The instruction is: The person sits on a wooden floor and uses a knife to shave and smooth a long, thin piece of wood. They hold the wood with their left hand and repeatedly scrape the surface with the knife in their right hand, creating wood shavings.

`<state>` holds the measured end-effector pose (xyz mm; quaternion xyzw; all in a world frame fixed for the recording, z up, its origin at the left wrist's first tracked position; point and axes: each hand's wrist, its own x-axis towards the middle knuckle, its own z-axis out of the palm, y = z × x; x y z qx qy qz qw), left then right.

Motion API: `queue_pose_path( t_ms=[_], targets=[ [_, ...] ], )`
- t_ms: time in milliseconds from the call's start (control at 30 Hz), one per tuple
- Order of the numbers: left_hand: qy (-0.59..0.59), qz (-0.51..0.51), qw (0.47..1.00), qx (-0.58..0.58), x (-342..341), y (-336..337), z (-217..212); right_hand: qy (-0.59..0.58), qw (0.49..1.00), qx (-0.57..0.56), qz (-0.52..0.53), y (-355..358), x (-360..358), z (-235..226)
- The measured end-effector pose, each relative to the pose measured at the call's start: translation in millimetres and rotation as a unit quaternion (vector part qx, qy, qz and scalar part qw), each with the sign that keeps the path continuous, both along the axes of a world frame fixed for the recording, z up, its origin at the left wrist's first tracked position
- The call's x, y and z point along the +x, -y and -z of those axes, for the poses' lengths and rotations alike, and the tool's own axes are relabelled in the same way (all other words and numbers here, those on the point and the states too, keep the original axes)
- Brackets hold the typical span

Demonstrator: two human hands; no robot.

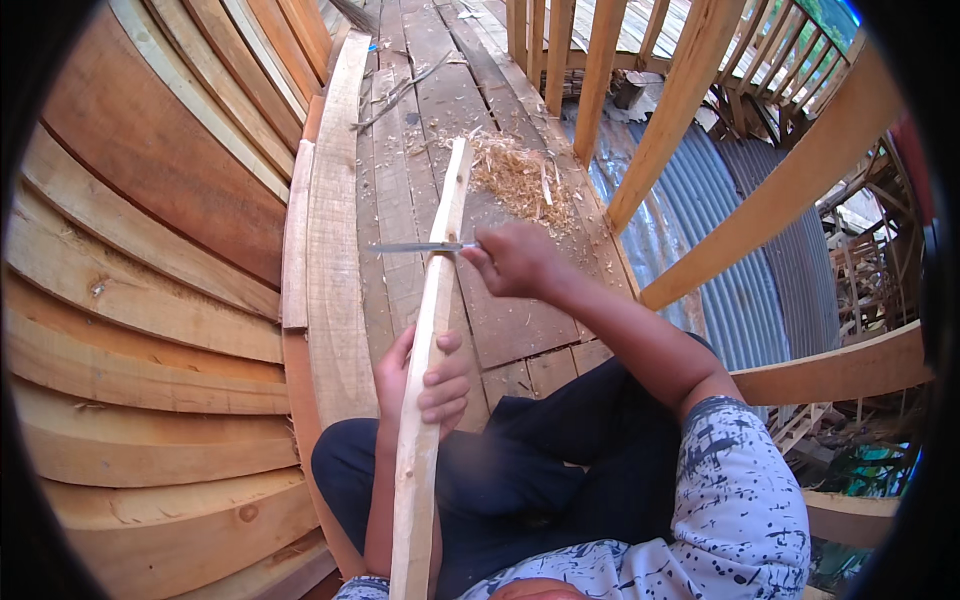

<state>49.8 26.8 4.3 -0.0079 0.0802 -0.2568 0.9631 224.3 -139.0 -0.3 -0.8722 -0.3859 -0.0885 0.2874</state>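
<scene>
A long, pale wooden stick point(418, 430) with whittled faces runs up from my body, its far end over the floorboards. My left hand point(430, 385) is wrapped round its middle, fingers curling over the right side. In my right hand point(512, 260) is a knife point(415, 247), its handle mostly hidden by the closed fingers. The blade lies crosswise on the stick, beyond my left hand, with its tip pointing left. My legs in dark trousers point(600, 450) are folded beneath the stick.
Curled wood shavings point(520, 175) are heaped on the plank floor point(510, 315). A wall of boards point(160, 300) stands at the left. Along the right edge runs a wooden railing point(665, 120), with corrugated metal sheets point(720, 240) below it. A thin twig point(400, 92) lies farther off.
</scene>
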Motion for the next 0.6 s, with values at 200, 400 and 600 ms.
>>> queue_pose_path(
  t_ms=[200,400,600],
  targets=[
    [-0.016,-0.003,1.000,0.023,-0.1,-1.0,-5.5,0.025,0.999,0.004,-0.033,0.2,-6.8,18.0],
    [-0.020,0.006,0.999,0.039,-1.9,-4.5,-3.2,0.021,0.996,0.061,-0.062,-8.2,-25.1,20.6],
    [-0.021,0.000,0.999,0.039,-3.8,-1.7,-9.9,0.042,0.995,0.055,-0.076,-4.8,-26.7,26.9]
  ],
)
